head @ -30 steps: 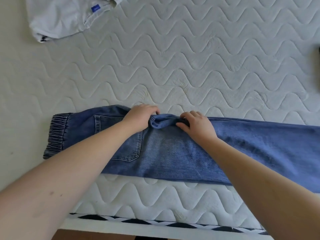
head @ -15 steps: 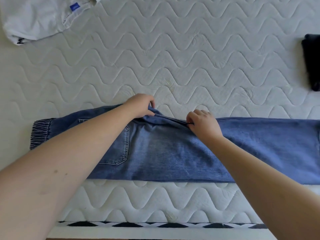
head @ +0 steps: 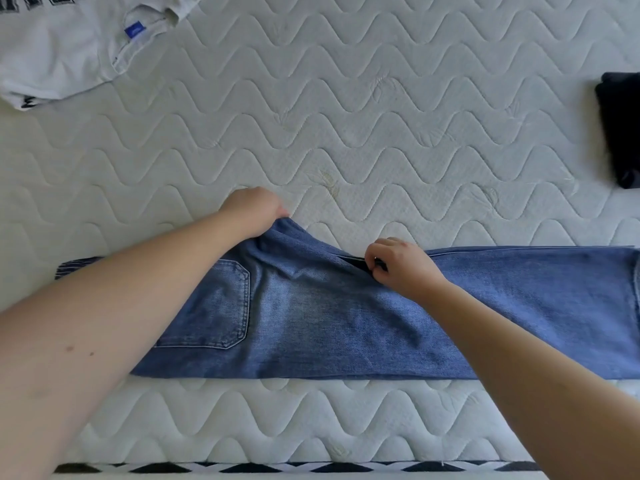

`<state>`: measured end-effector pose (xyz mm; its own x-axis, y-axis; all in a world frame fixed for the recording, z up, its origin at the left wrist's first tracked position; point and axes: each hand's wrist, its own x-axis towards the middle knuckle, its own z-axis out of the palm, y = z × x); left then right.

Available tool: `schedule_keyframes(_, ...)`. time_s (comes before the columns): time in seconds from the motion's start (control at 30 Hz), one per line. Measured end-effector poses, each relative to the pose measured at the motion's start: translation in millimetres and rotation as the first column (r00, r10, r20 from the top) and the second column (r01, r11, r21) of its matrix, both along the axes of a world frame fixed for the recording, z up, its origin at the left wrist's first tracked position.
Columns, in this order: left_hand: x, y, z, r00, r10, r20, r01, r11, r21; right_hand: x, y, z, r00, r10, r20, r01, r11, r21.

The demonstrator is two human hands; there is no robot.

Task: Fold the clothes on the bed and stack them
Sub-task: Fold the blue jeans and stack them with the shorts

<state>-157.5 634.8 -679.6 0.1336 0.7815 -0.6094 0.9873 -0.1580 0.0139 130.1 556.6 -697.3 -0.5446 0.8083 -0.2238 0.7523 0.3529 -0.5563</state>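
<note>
A white quilted mattress (head: 346, 98) with a wavy stitched pattern filled the view from above – the bed itself. Across its near part lay a pair of blue denim jeans (head: 346, 323), folded lengthwise, leg over leg, a back pocket facing up, the elastic waistband at the left and the legs running off to the right. A crumpled white printed T-shirt (head: 59, 53) with a small blue label sat at the far left corner, not yet folded, and a folded dark garment (head: 620, 133) lay at the right edge, well apart from the jeans.

Two bare forearms reached in. The left hand (head: 252, 209) was clamped on the seat point of the denim at the far edge, fingers curled under the cloth. The right hand (head: 401, 268) pinched the far edge of the legs, where the layers meet.

Half a second before, the seat point had lain bunched close between the hands; now the left hand had drawn it away from the body, out onto the bare mattress, the fabric pulled taut. Judging from this, the jeans were being straightened ahead of the crosswise folds – stacking was still to come.
</note>
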Motion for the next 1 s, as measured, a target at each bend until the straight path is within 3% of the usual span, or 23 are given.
schedule_keyframes(0.13,5.7,0.0,-5.9,0.998,0.065,-0.006,-0.065,0.997,-0.030,-2.7,0.5,-2.2,0.999,-0.044,0.025,0.045,0.999,-0.026)
schedule_keyframes(0.27,8.7,-0.5,-6.8,0.953,-0.021,0.301,0.053,0.994,-0.096,-6.4,3.6,-3.6,1.000,-0.021,0.020,0.021,1.000,-0.008)
schedule_keyframes(0.33,12.1,-2.2,-6.1,0.931,-0.052,0.362,0.109,0.984,-0.138,-8.5,4.2,-3.3,0.999,-0.038,0.023,0.038,0.999,0.000)
schedule_keyframes(0.57,7.8,3.3,-9.7,0.953,-0.040,0.301,0.051,0.998,-0.028,-14.5,10.4,2.8,0.980,-0.146,0.133,0.155,0.986,-0.061)
schedule_keyframes(0.7,9.9,6.3,-11.5,0.974,-0.032,0.225,0.050,0.996,-0.076,-15.7,16.2,3.7,0.965,-0.232,0.124,0.242,0.967,-0.074)
schedule_keyframes(0.87,1.0,4.0,-21.3,0.949,0.082,0.306,-0.052,0.993,-0.105,-20.6,25.3,1.0,0.927,-0.345,0.146,0.363,0.923,-0.124)
schedule_keyframes(1.0,-14.4,6.0,-14.0,0.923,0.061,0.381,0.017,0.980,-0.198,-26.2,31.6,-4.5,0.911,-0.342,0.229,0.383,0.908,-0.171)
